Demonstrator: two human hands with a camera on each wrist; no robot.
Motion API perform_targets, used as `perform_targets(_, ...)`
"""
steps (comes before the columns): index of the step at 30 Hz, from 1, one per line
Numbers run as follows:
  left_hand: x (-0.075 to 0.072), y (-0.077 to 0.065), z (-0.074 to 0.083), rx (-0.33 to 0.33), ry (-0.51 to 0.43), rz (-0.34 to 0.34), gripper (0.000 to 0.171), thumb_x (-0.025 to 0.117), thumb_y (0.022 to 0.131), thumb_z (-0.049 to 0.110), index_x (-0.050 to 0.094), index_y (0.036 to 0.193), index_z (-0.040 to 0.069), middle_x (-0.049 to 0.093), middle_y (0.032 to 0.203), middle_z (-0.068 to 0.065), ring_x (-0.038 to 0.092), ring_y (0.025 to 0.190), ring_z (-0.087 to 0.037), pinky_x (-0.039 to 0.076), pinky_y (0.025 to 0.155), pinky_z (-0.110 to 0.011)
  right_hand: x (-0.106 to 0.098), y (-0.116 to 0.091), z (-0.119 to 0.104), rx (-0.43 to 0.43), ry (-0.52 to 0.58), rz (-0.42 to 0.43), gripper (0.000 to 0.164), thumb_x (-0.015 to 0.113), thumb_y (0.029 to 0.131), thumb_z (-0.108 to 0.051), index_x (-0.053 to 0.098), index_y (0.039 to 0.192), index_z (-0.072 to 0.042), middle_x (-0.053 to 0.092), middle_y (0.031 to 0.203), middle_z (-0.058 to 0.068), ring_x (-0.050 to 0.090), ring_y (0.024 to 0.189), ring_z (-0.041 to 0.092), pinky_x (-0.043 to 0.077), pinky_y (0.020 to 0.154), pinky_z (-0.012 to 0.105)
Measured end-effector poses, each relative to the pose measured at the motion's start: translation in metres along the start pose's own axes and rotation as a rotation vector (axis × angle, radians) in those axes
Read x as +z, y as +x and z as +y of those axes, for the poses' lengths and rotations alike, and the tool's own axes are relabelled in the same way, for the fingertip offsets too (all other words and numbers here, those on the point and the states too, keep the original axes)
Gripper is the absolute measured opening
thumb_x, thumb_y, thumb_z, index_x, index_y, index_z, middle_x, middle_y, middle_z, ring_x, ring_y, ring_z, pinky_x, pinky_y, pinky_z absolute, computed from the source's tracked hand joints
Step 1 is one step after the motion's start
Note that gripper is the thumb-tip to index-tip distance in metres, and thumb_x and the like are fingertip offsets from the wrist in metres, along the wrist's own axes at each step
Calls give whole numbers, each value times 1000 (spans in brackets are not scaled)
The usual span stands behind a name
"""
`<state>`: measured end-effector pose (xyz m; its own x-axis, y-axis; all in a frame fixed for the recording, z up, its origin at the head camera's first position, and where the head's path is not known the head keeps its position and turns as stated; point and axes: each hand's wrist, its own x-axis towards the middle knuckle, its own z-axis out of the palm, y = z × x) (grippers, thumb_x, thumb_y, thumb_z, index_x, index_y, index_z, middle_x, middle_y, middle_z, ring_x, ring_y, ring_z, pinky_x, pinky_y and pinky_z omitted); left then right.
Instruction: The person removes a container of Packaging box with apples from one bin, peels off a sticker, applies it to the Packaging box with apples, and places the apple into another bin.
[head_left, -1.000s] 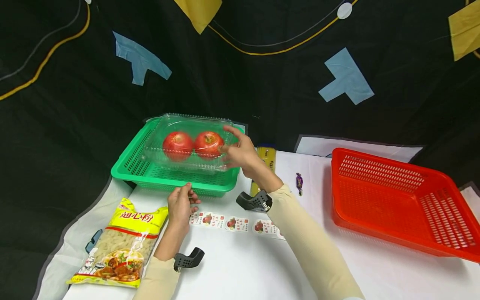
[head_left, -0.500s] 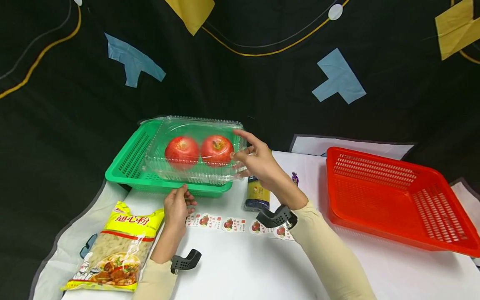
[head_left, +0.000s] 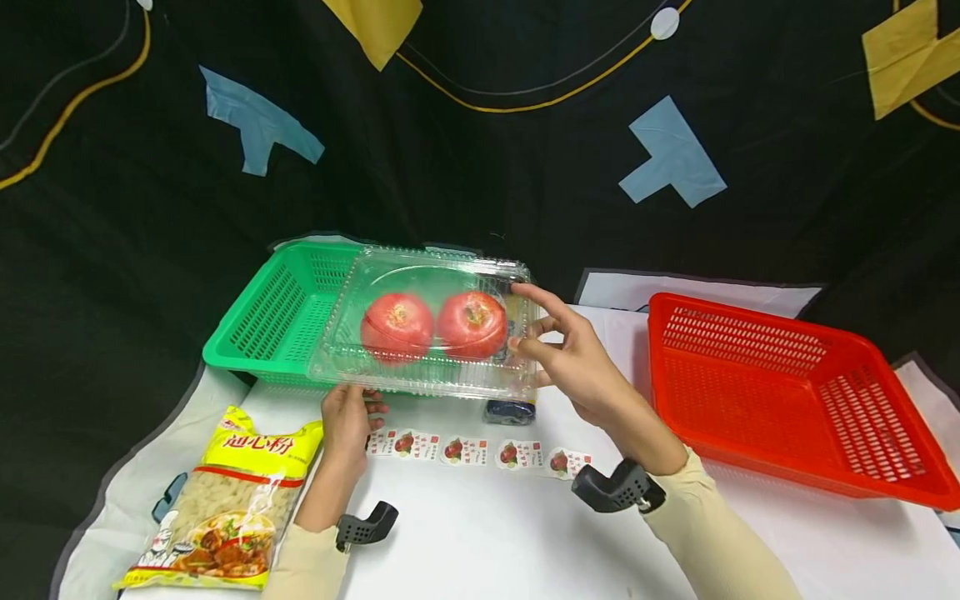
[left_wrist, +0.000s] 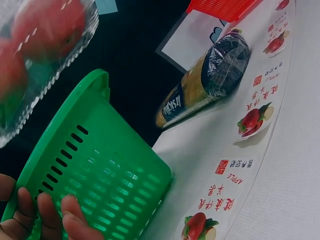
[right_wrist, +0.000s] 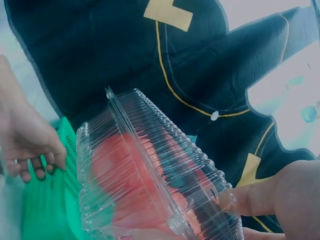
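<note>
My right hand (head_left: 573, 354) grips the right end of a clear plastic clamshell container (head_left: 345, 367), thumb in front and fingers spread along that end. Two red apples (head_left: 396, 327) sit inside it. The container hangs above the table, its left part overlapping the green basket (head_left: 258, 312) in the head view. At the basket's front rim my left hand (head_left: 347, 425) holds on, with its fingers (left_wrist: 47, 215) curled against the slotted outer wall in the left wrist view. Its thumb is mostly hidden there.
A strip of apple stickers (head_left: 453, 451) lies in front. Behind the container is a dark-and-yellow pasta packet (left_wrist: 220, 67), partly covered in the head view. A yellow noodle bag (head_left: 225, 500) lies at left, and a red basket (head_left: 757, 400) stands at right.
My right hand has carried the container with the apples rightward and nearer, out from over the green basket's middle. My left hand stays at the basket rim.
</note>
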<state>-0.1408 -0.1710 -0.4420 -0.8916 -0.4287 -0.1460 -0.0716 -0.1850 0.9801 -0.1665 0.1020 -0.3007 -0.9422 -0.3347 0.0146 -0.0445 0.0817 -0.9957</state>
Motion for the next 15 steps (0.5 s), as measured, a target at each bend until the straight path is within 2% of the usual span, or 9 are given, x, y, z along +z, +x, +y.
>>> perform_targets(5, 1, -1, -4, 57, 40, 12, 23, 45, 105, 28, 59, 96, 13, 58, 73, 0, 56, 60, -12, 48, 52, -23, -17, -25, 2, -20, -42, 8, 65, 62, 91, 2, 45, 148, -25, 49, 109, 21, 67, 81, 31, 58, 63, 38)
perform_targets(8, 1, -2, -6, 104, 36, 42, 18, 51, 102, 18, 61, 87, 16, 57, 70, 7, 50, 63, -8, 44, 55, -21, -25, -40, 6, -43, -60, 0, 65, 63, 91, 2, 44, 149, -23, 49, 106, 22, 67, 81, 32, 58, 65, 38)
perform_targets(12, 2, -1, -7, 128, -73, 48, 25, 51, 98, 7, 61, 76, 13, 56, 64, 6, 49, 60, -4, 42, 53, -17, -31, -59, 12, -53, -46, -9, 65, 62, 91, 4, 43, 149, -19, 45, 109, 24, 68, 82, 33, 58, 69, 42)
perform_targets(15, 3, 1, -7, 104, -152, 45, 31, 51, 100, 12, 57, 69, 11, 54, 59, 3, 50, 51, -5, 43, 45, -17, -33, -70, 18, -39, -28, -8, 65, 62, 91, 5, 43, 149, -19, 43, 111, 24, 68, 82, 33, 58, 68, 44)
